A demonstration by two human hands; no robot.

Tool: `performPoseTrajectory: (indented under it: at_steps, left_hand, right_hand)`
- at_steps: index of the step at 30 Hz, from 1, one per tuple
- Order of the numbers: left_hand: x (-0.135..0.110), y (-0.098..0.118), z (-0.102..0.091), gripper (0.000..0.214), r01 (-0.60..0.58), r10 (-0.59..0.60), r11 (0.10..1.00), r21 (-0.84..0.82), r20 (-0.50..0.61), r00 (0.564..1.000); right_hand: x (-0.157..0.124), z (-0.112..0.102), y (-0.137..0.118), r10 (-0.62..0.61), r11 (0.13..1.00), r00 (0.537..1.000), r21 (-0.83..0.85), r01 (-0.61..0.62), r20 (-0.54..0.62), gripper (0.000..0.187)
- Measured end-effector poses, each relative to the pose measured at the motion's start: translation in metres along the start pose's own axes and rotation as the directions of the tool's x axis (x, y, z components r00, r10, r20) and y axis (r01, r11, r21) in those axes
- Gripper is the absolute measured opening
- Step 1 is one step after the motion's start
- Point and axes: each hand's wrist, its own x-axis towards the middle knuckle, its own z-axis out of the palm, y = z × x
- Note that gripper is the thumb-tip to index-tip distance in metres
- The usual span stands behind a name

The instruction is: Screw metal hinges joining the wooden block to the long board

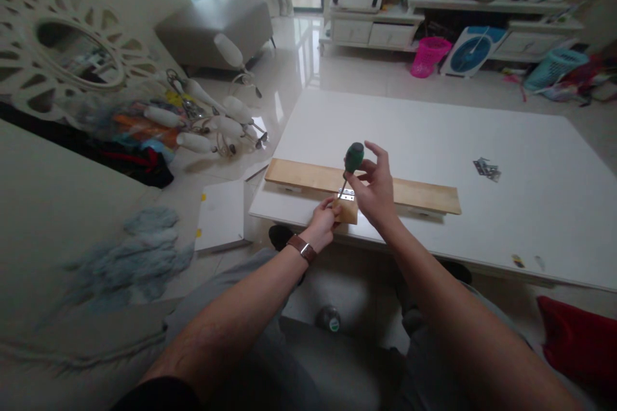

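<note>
A long wooden board (419, 195) lies across the near part of the white table (434, 135). A small wooden block (348, 212) sits against its near edge, with a metal hinge (346, 192) bridging the two. My left hand (322, 223), with a watch on the wrist, is closed on the block's left end. My right hand (376, 189) grips a green-handled screwdriver (353, 158), held nearly upright with its tip down on the hinge.
A small pile of metal screws or hinges (488, 169) lies on the table at the right. On the floor left are a white panel (222, 215), a chandelier (216, 117) and clutter. A red cushion (576, 340) is at lower right.
</note>
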Motion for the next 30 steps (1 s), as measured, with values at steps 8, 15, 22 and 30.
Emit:
performPoseTrajectory:
  at_steps: [8, 15, 22, 30]
  left_hand:
    - [-0.0021, 0.0019, 0.0011, 0.041, 0.009, -0.009, 1.0, -0.015, 0.001, 1.0]
    - [-0.0043, 0.0032, 0.0027, 0.035, 0.008, -0.008, 1.0, -0.02, 0.002, 1.0]
    - [-0.0048, 0.0039, 0.0029, 0.041, 0.014, -0.014, 1.0, -0.027, -0.002, 1.0]
    - [-0.0066, 0.0051, 0.0021, 0.036, 0.007, -0.006, 0.999, -0.033, 0.029, 1.0]
  right_hand:
    - [0.0008, -0.0021, 0.0009, -0.059, 0.996, 0.998, -0.069, 0.058, -0.015, 0.067]
    - [0.0009, -0.0035, -0.0012, -0.062, 0.994, 0.998, -0.09, 0.061, -0.004, 0.065]
    - [0.0001, -0.0023, -0.0002, -0.054, 0.997, 0.998, -0.062, 0.052, -0.031, 0.065]
    - [0.0012, -0.0033, -0.0023, -0.078, 0.995, 0.996, -0.069, 0.075, -0.045, 0.061]
